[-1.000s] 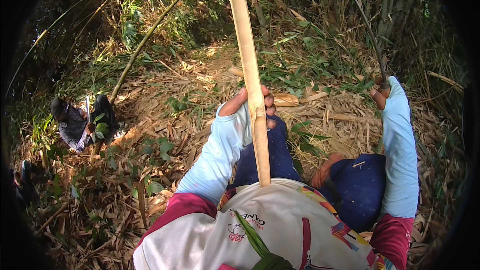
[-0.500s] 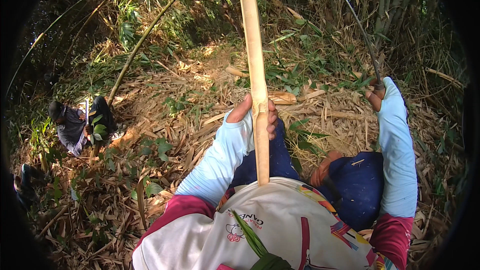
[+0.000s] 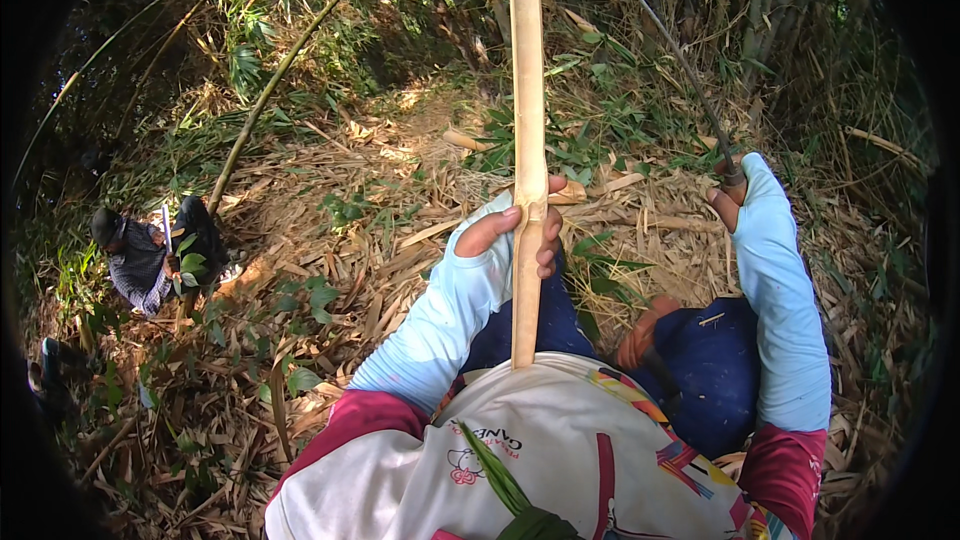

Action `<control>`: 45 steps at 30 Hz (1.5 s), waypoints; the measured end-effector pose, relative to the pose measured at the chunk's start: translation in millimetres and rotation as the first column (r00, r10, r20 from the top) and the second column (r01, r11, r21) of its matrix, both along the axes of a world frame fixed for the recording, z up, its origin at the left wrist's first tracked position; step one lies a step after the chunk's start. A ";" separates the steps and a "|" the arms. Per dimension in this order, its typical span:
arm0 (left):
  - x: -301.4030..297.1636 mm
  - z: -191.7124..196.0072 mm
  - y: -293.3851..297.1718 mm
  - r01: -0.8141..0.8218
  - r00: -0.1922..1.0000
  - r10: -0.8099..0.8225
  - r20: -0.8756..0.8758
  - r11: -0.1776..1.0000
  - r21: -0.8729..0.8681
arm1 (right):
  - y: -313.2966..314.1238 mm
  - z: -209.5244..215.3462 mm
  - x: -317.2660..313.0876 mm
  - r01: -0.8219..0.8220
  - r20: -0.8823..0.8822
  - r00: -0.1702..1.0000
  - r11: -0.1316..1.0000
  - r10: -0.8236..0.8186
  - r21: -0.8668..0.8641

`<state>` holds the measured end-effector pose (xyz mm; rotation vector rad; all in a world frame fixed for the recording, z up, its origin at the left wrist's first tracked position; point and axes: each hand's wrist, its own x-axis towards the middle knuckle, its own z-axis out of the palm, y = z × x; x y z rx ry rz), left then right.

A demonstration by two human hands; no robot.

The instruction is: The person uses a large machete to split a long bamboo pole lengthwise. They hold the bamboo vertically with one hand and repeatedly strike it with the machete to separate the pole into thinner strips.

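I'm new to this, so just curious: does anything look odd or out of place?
One thing: a long green leaf-like piece lies on the pale shirt, odd on clothing; what holds it is unclear. The bamboo strip in the left hand also looks uneven at its joint.

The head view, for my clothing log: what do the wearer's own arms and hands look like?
Both arms wear light blue sleeves that reach partly over the left hand and right hand, leaving fingers exposed. Nearer the shoulders, magenta sleeves show. No cables are visible.
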<state>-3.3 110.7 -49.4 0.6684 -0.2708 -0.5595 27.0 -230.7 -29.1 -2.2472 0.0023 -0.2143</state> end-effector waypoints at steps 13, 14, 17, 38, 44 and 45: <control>-5.5 22.4 -38.7 -0.241 0.943 0.102 0.316 0.864 0.441 | 58.2 39.6 -40.4 -0.217 0.417 0.827 0.898 0.378 -0.382; -3.3 22.3 -44.7 -0.229 0.946 0.087 0.313 0.862 0.453 | 58.5 47.7 -44.2 -0.244 0.327 0.859 0.878 0.393 -0.413; -12.5 36.4 -54.1 -0.233 0.946 0.072 0.317 0.829 0.508 | 66.2 56.1 -46.4 -0.311 0.161 0.878 0.793 0.451 -0.523; -17.4 58.4 -97.5 -0.336 0.835 -0.017 0.550 0.776 0.534 | 50.2 43.6 -51.8 -0.027 0.447 0.817 0.798 0.365 -0.601; -22.6 54.1 -95.9 -0.453 0.771 -0.025 0.636 0.681 0.576 | 49.4 44.3 -52.8 -0.017 0.444 0.812 0.777 0.378 -0.630; -22.7 53.4 -96.0 -0.467 0.755 -0.031 0.655 0.676 0.571 | 49.4 42.6 -53.5 -0.037 0.433 0.820 0.789 0.374 -0.613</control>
